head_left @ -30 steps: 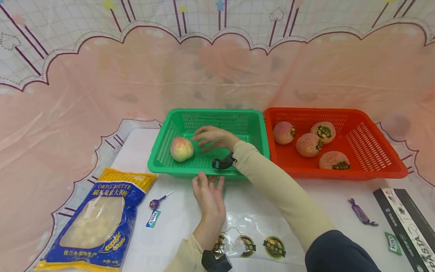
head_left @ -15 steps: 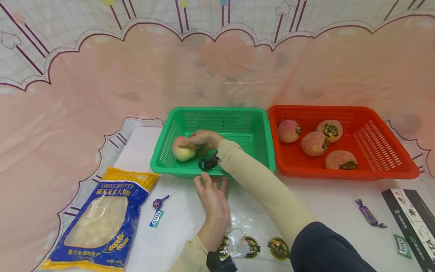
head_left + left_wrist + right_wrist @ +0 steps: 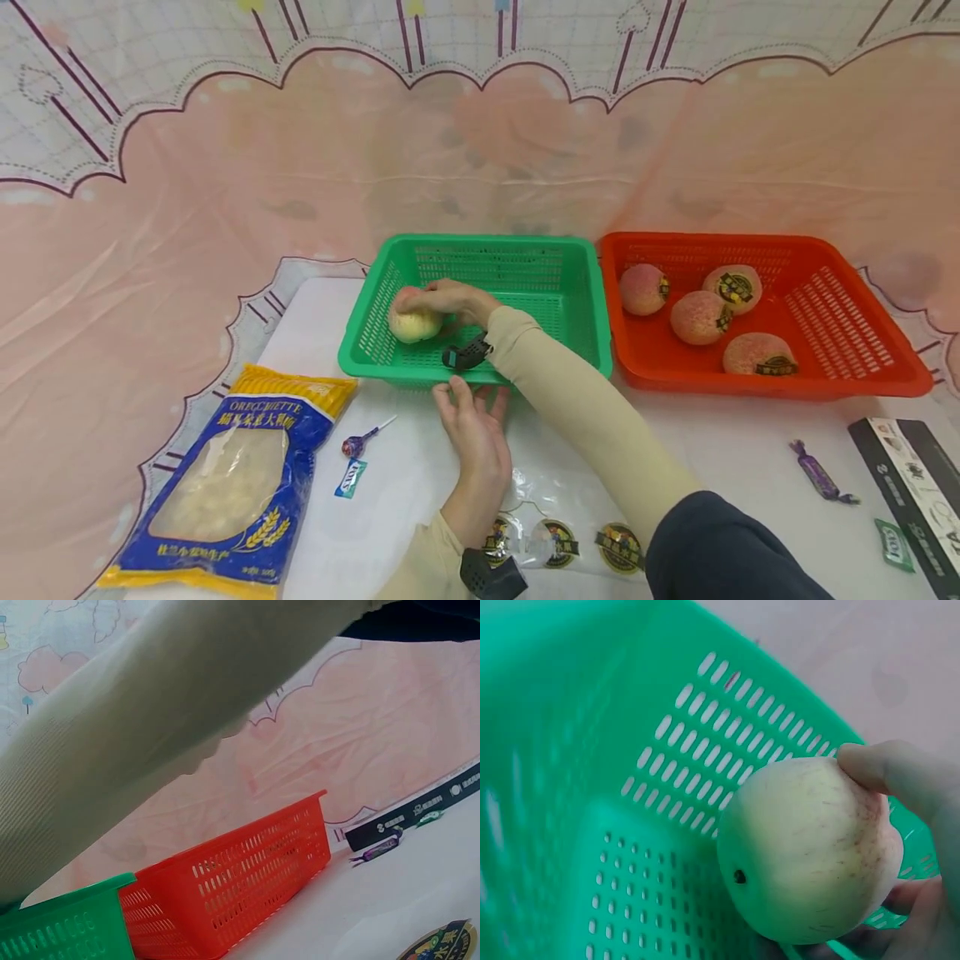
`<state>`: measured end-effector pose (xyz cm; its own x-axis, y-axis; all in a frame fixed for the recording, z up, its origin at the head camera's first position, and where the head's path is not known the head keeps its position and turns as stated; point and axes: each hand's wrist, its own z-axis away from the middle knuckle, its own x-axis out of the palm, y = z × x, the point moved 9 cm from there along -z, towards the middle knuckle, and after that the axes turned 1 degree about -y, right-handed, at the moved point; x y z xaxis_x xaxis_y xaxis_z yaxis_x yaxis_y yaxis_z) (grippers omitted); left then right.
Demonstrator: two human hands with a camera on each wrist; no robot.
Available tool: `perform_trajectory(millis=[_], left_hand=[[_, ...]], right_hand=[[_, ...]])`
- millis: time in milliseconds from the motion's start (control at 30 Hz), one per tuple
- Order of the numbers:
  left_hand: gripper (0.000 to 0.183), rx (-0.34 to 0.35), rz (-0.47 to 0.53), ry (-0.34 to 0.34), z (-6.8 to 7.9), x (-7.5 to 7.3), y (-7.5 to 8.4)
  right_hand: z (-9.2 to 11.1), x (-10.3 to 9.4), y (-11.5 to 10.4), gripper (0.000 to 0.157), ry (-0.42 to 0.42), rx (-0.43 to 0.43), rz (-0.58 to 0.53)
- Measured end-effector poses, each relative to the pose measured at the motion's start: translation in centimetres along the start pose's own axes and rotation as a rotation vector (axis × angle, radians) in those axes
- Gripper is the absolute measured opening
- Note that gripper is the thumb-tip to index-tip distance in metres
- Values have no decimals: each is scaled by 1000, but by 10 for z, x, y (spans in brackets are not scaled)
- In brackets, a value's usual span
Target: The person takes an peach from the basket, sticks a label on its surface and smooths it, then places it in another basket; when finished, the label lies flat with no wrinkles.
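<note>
My right hand reaches into the green basket and grips a peach near its left wall. In the right wrist view the peach shows pale yellow with red speckles and a dark stem pit; the thumb lies on top and fingers curl beneath. At the front rim of that basket, my left hand stands palm up, with its fingertips right at the rim and the fingers loosely extended. The left wrist view shows the right sleeve, not the left hand.
A red basket with several stickered peaches adjoins on the right. On the left lie a pasta bag, a lollipop and a small sweet. A clear bag, purple candy, green sweet and black-and-white box lie nearer me.
My right hand has moved left to the peach, taken hold of it and raised it slightly. The left hand has stayed at the green basket's front rim.
</note>
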<state>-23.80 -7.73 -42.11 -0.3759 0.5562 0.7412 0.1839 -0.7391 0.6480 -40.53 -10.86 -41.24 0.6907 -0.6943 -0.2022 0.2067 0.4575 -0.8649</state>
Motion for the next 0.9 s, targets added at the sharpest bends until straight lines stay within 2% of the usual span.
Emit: perform_trajectory(millis=[333, 700, 900], left_hand=[[18, 1, 21, 0, -4, 1, -2], [19, 1, 33, -15, -6, 1, -4], [19, -17, 18, -36, -8, 3, -3]], right_hand=[[24, -15, -10, 59, 56, -106, -110], [56, -31, -14, 61, 121, -196, -206], [78, -39, -17, 59, 132, -267, -208]])
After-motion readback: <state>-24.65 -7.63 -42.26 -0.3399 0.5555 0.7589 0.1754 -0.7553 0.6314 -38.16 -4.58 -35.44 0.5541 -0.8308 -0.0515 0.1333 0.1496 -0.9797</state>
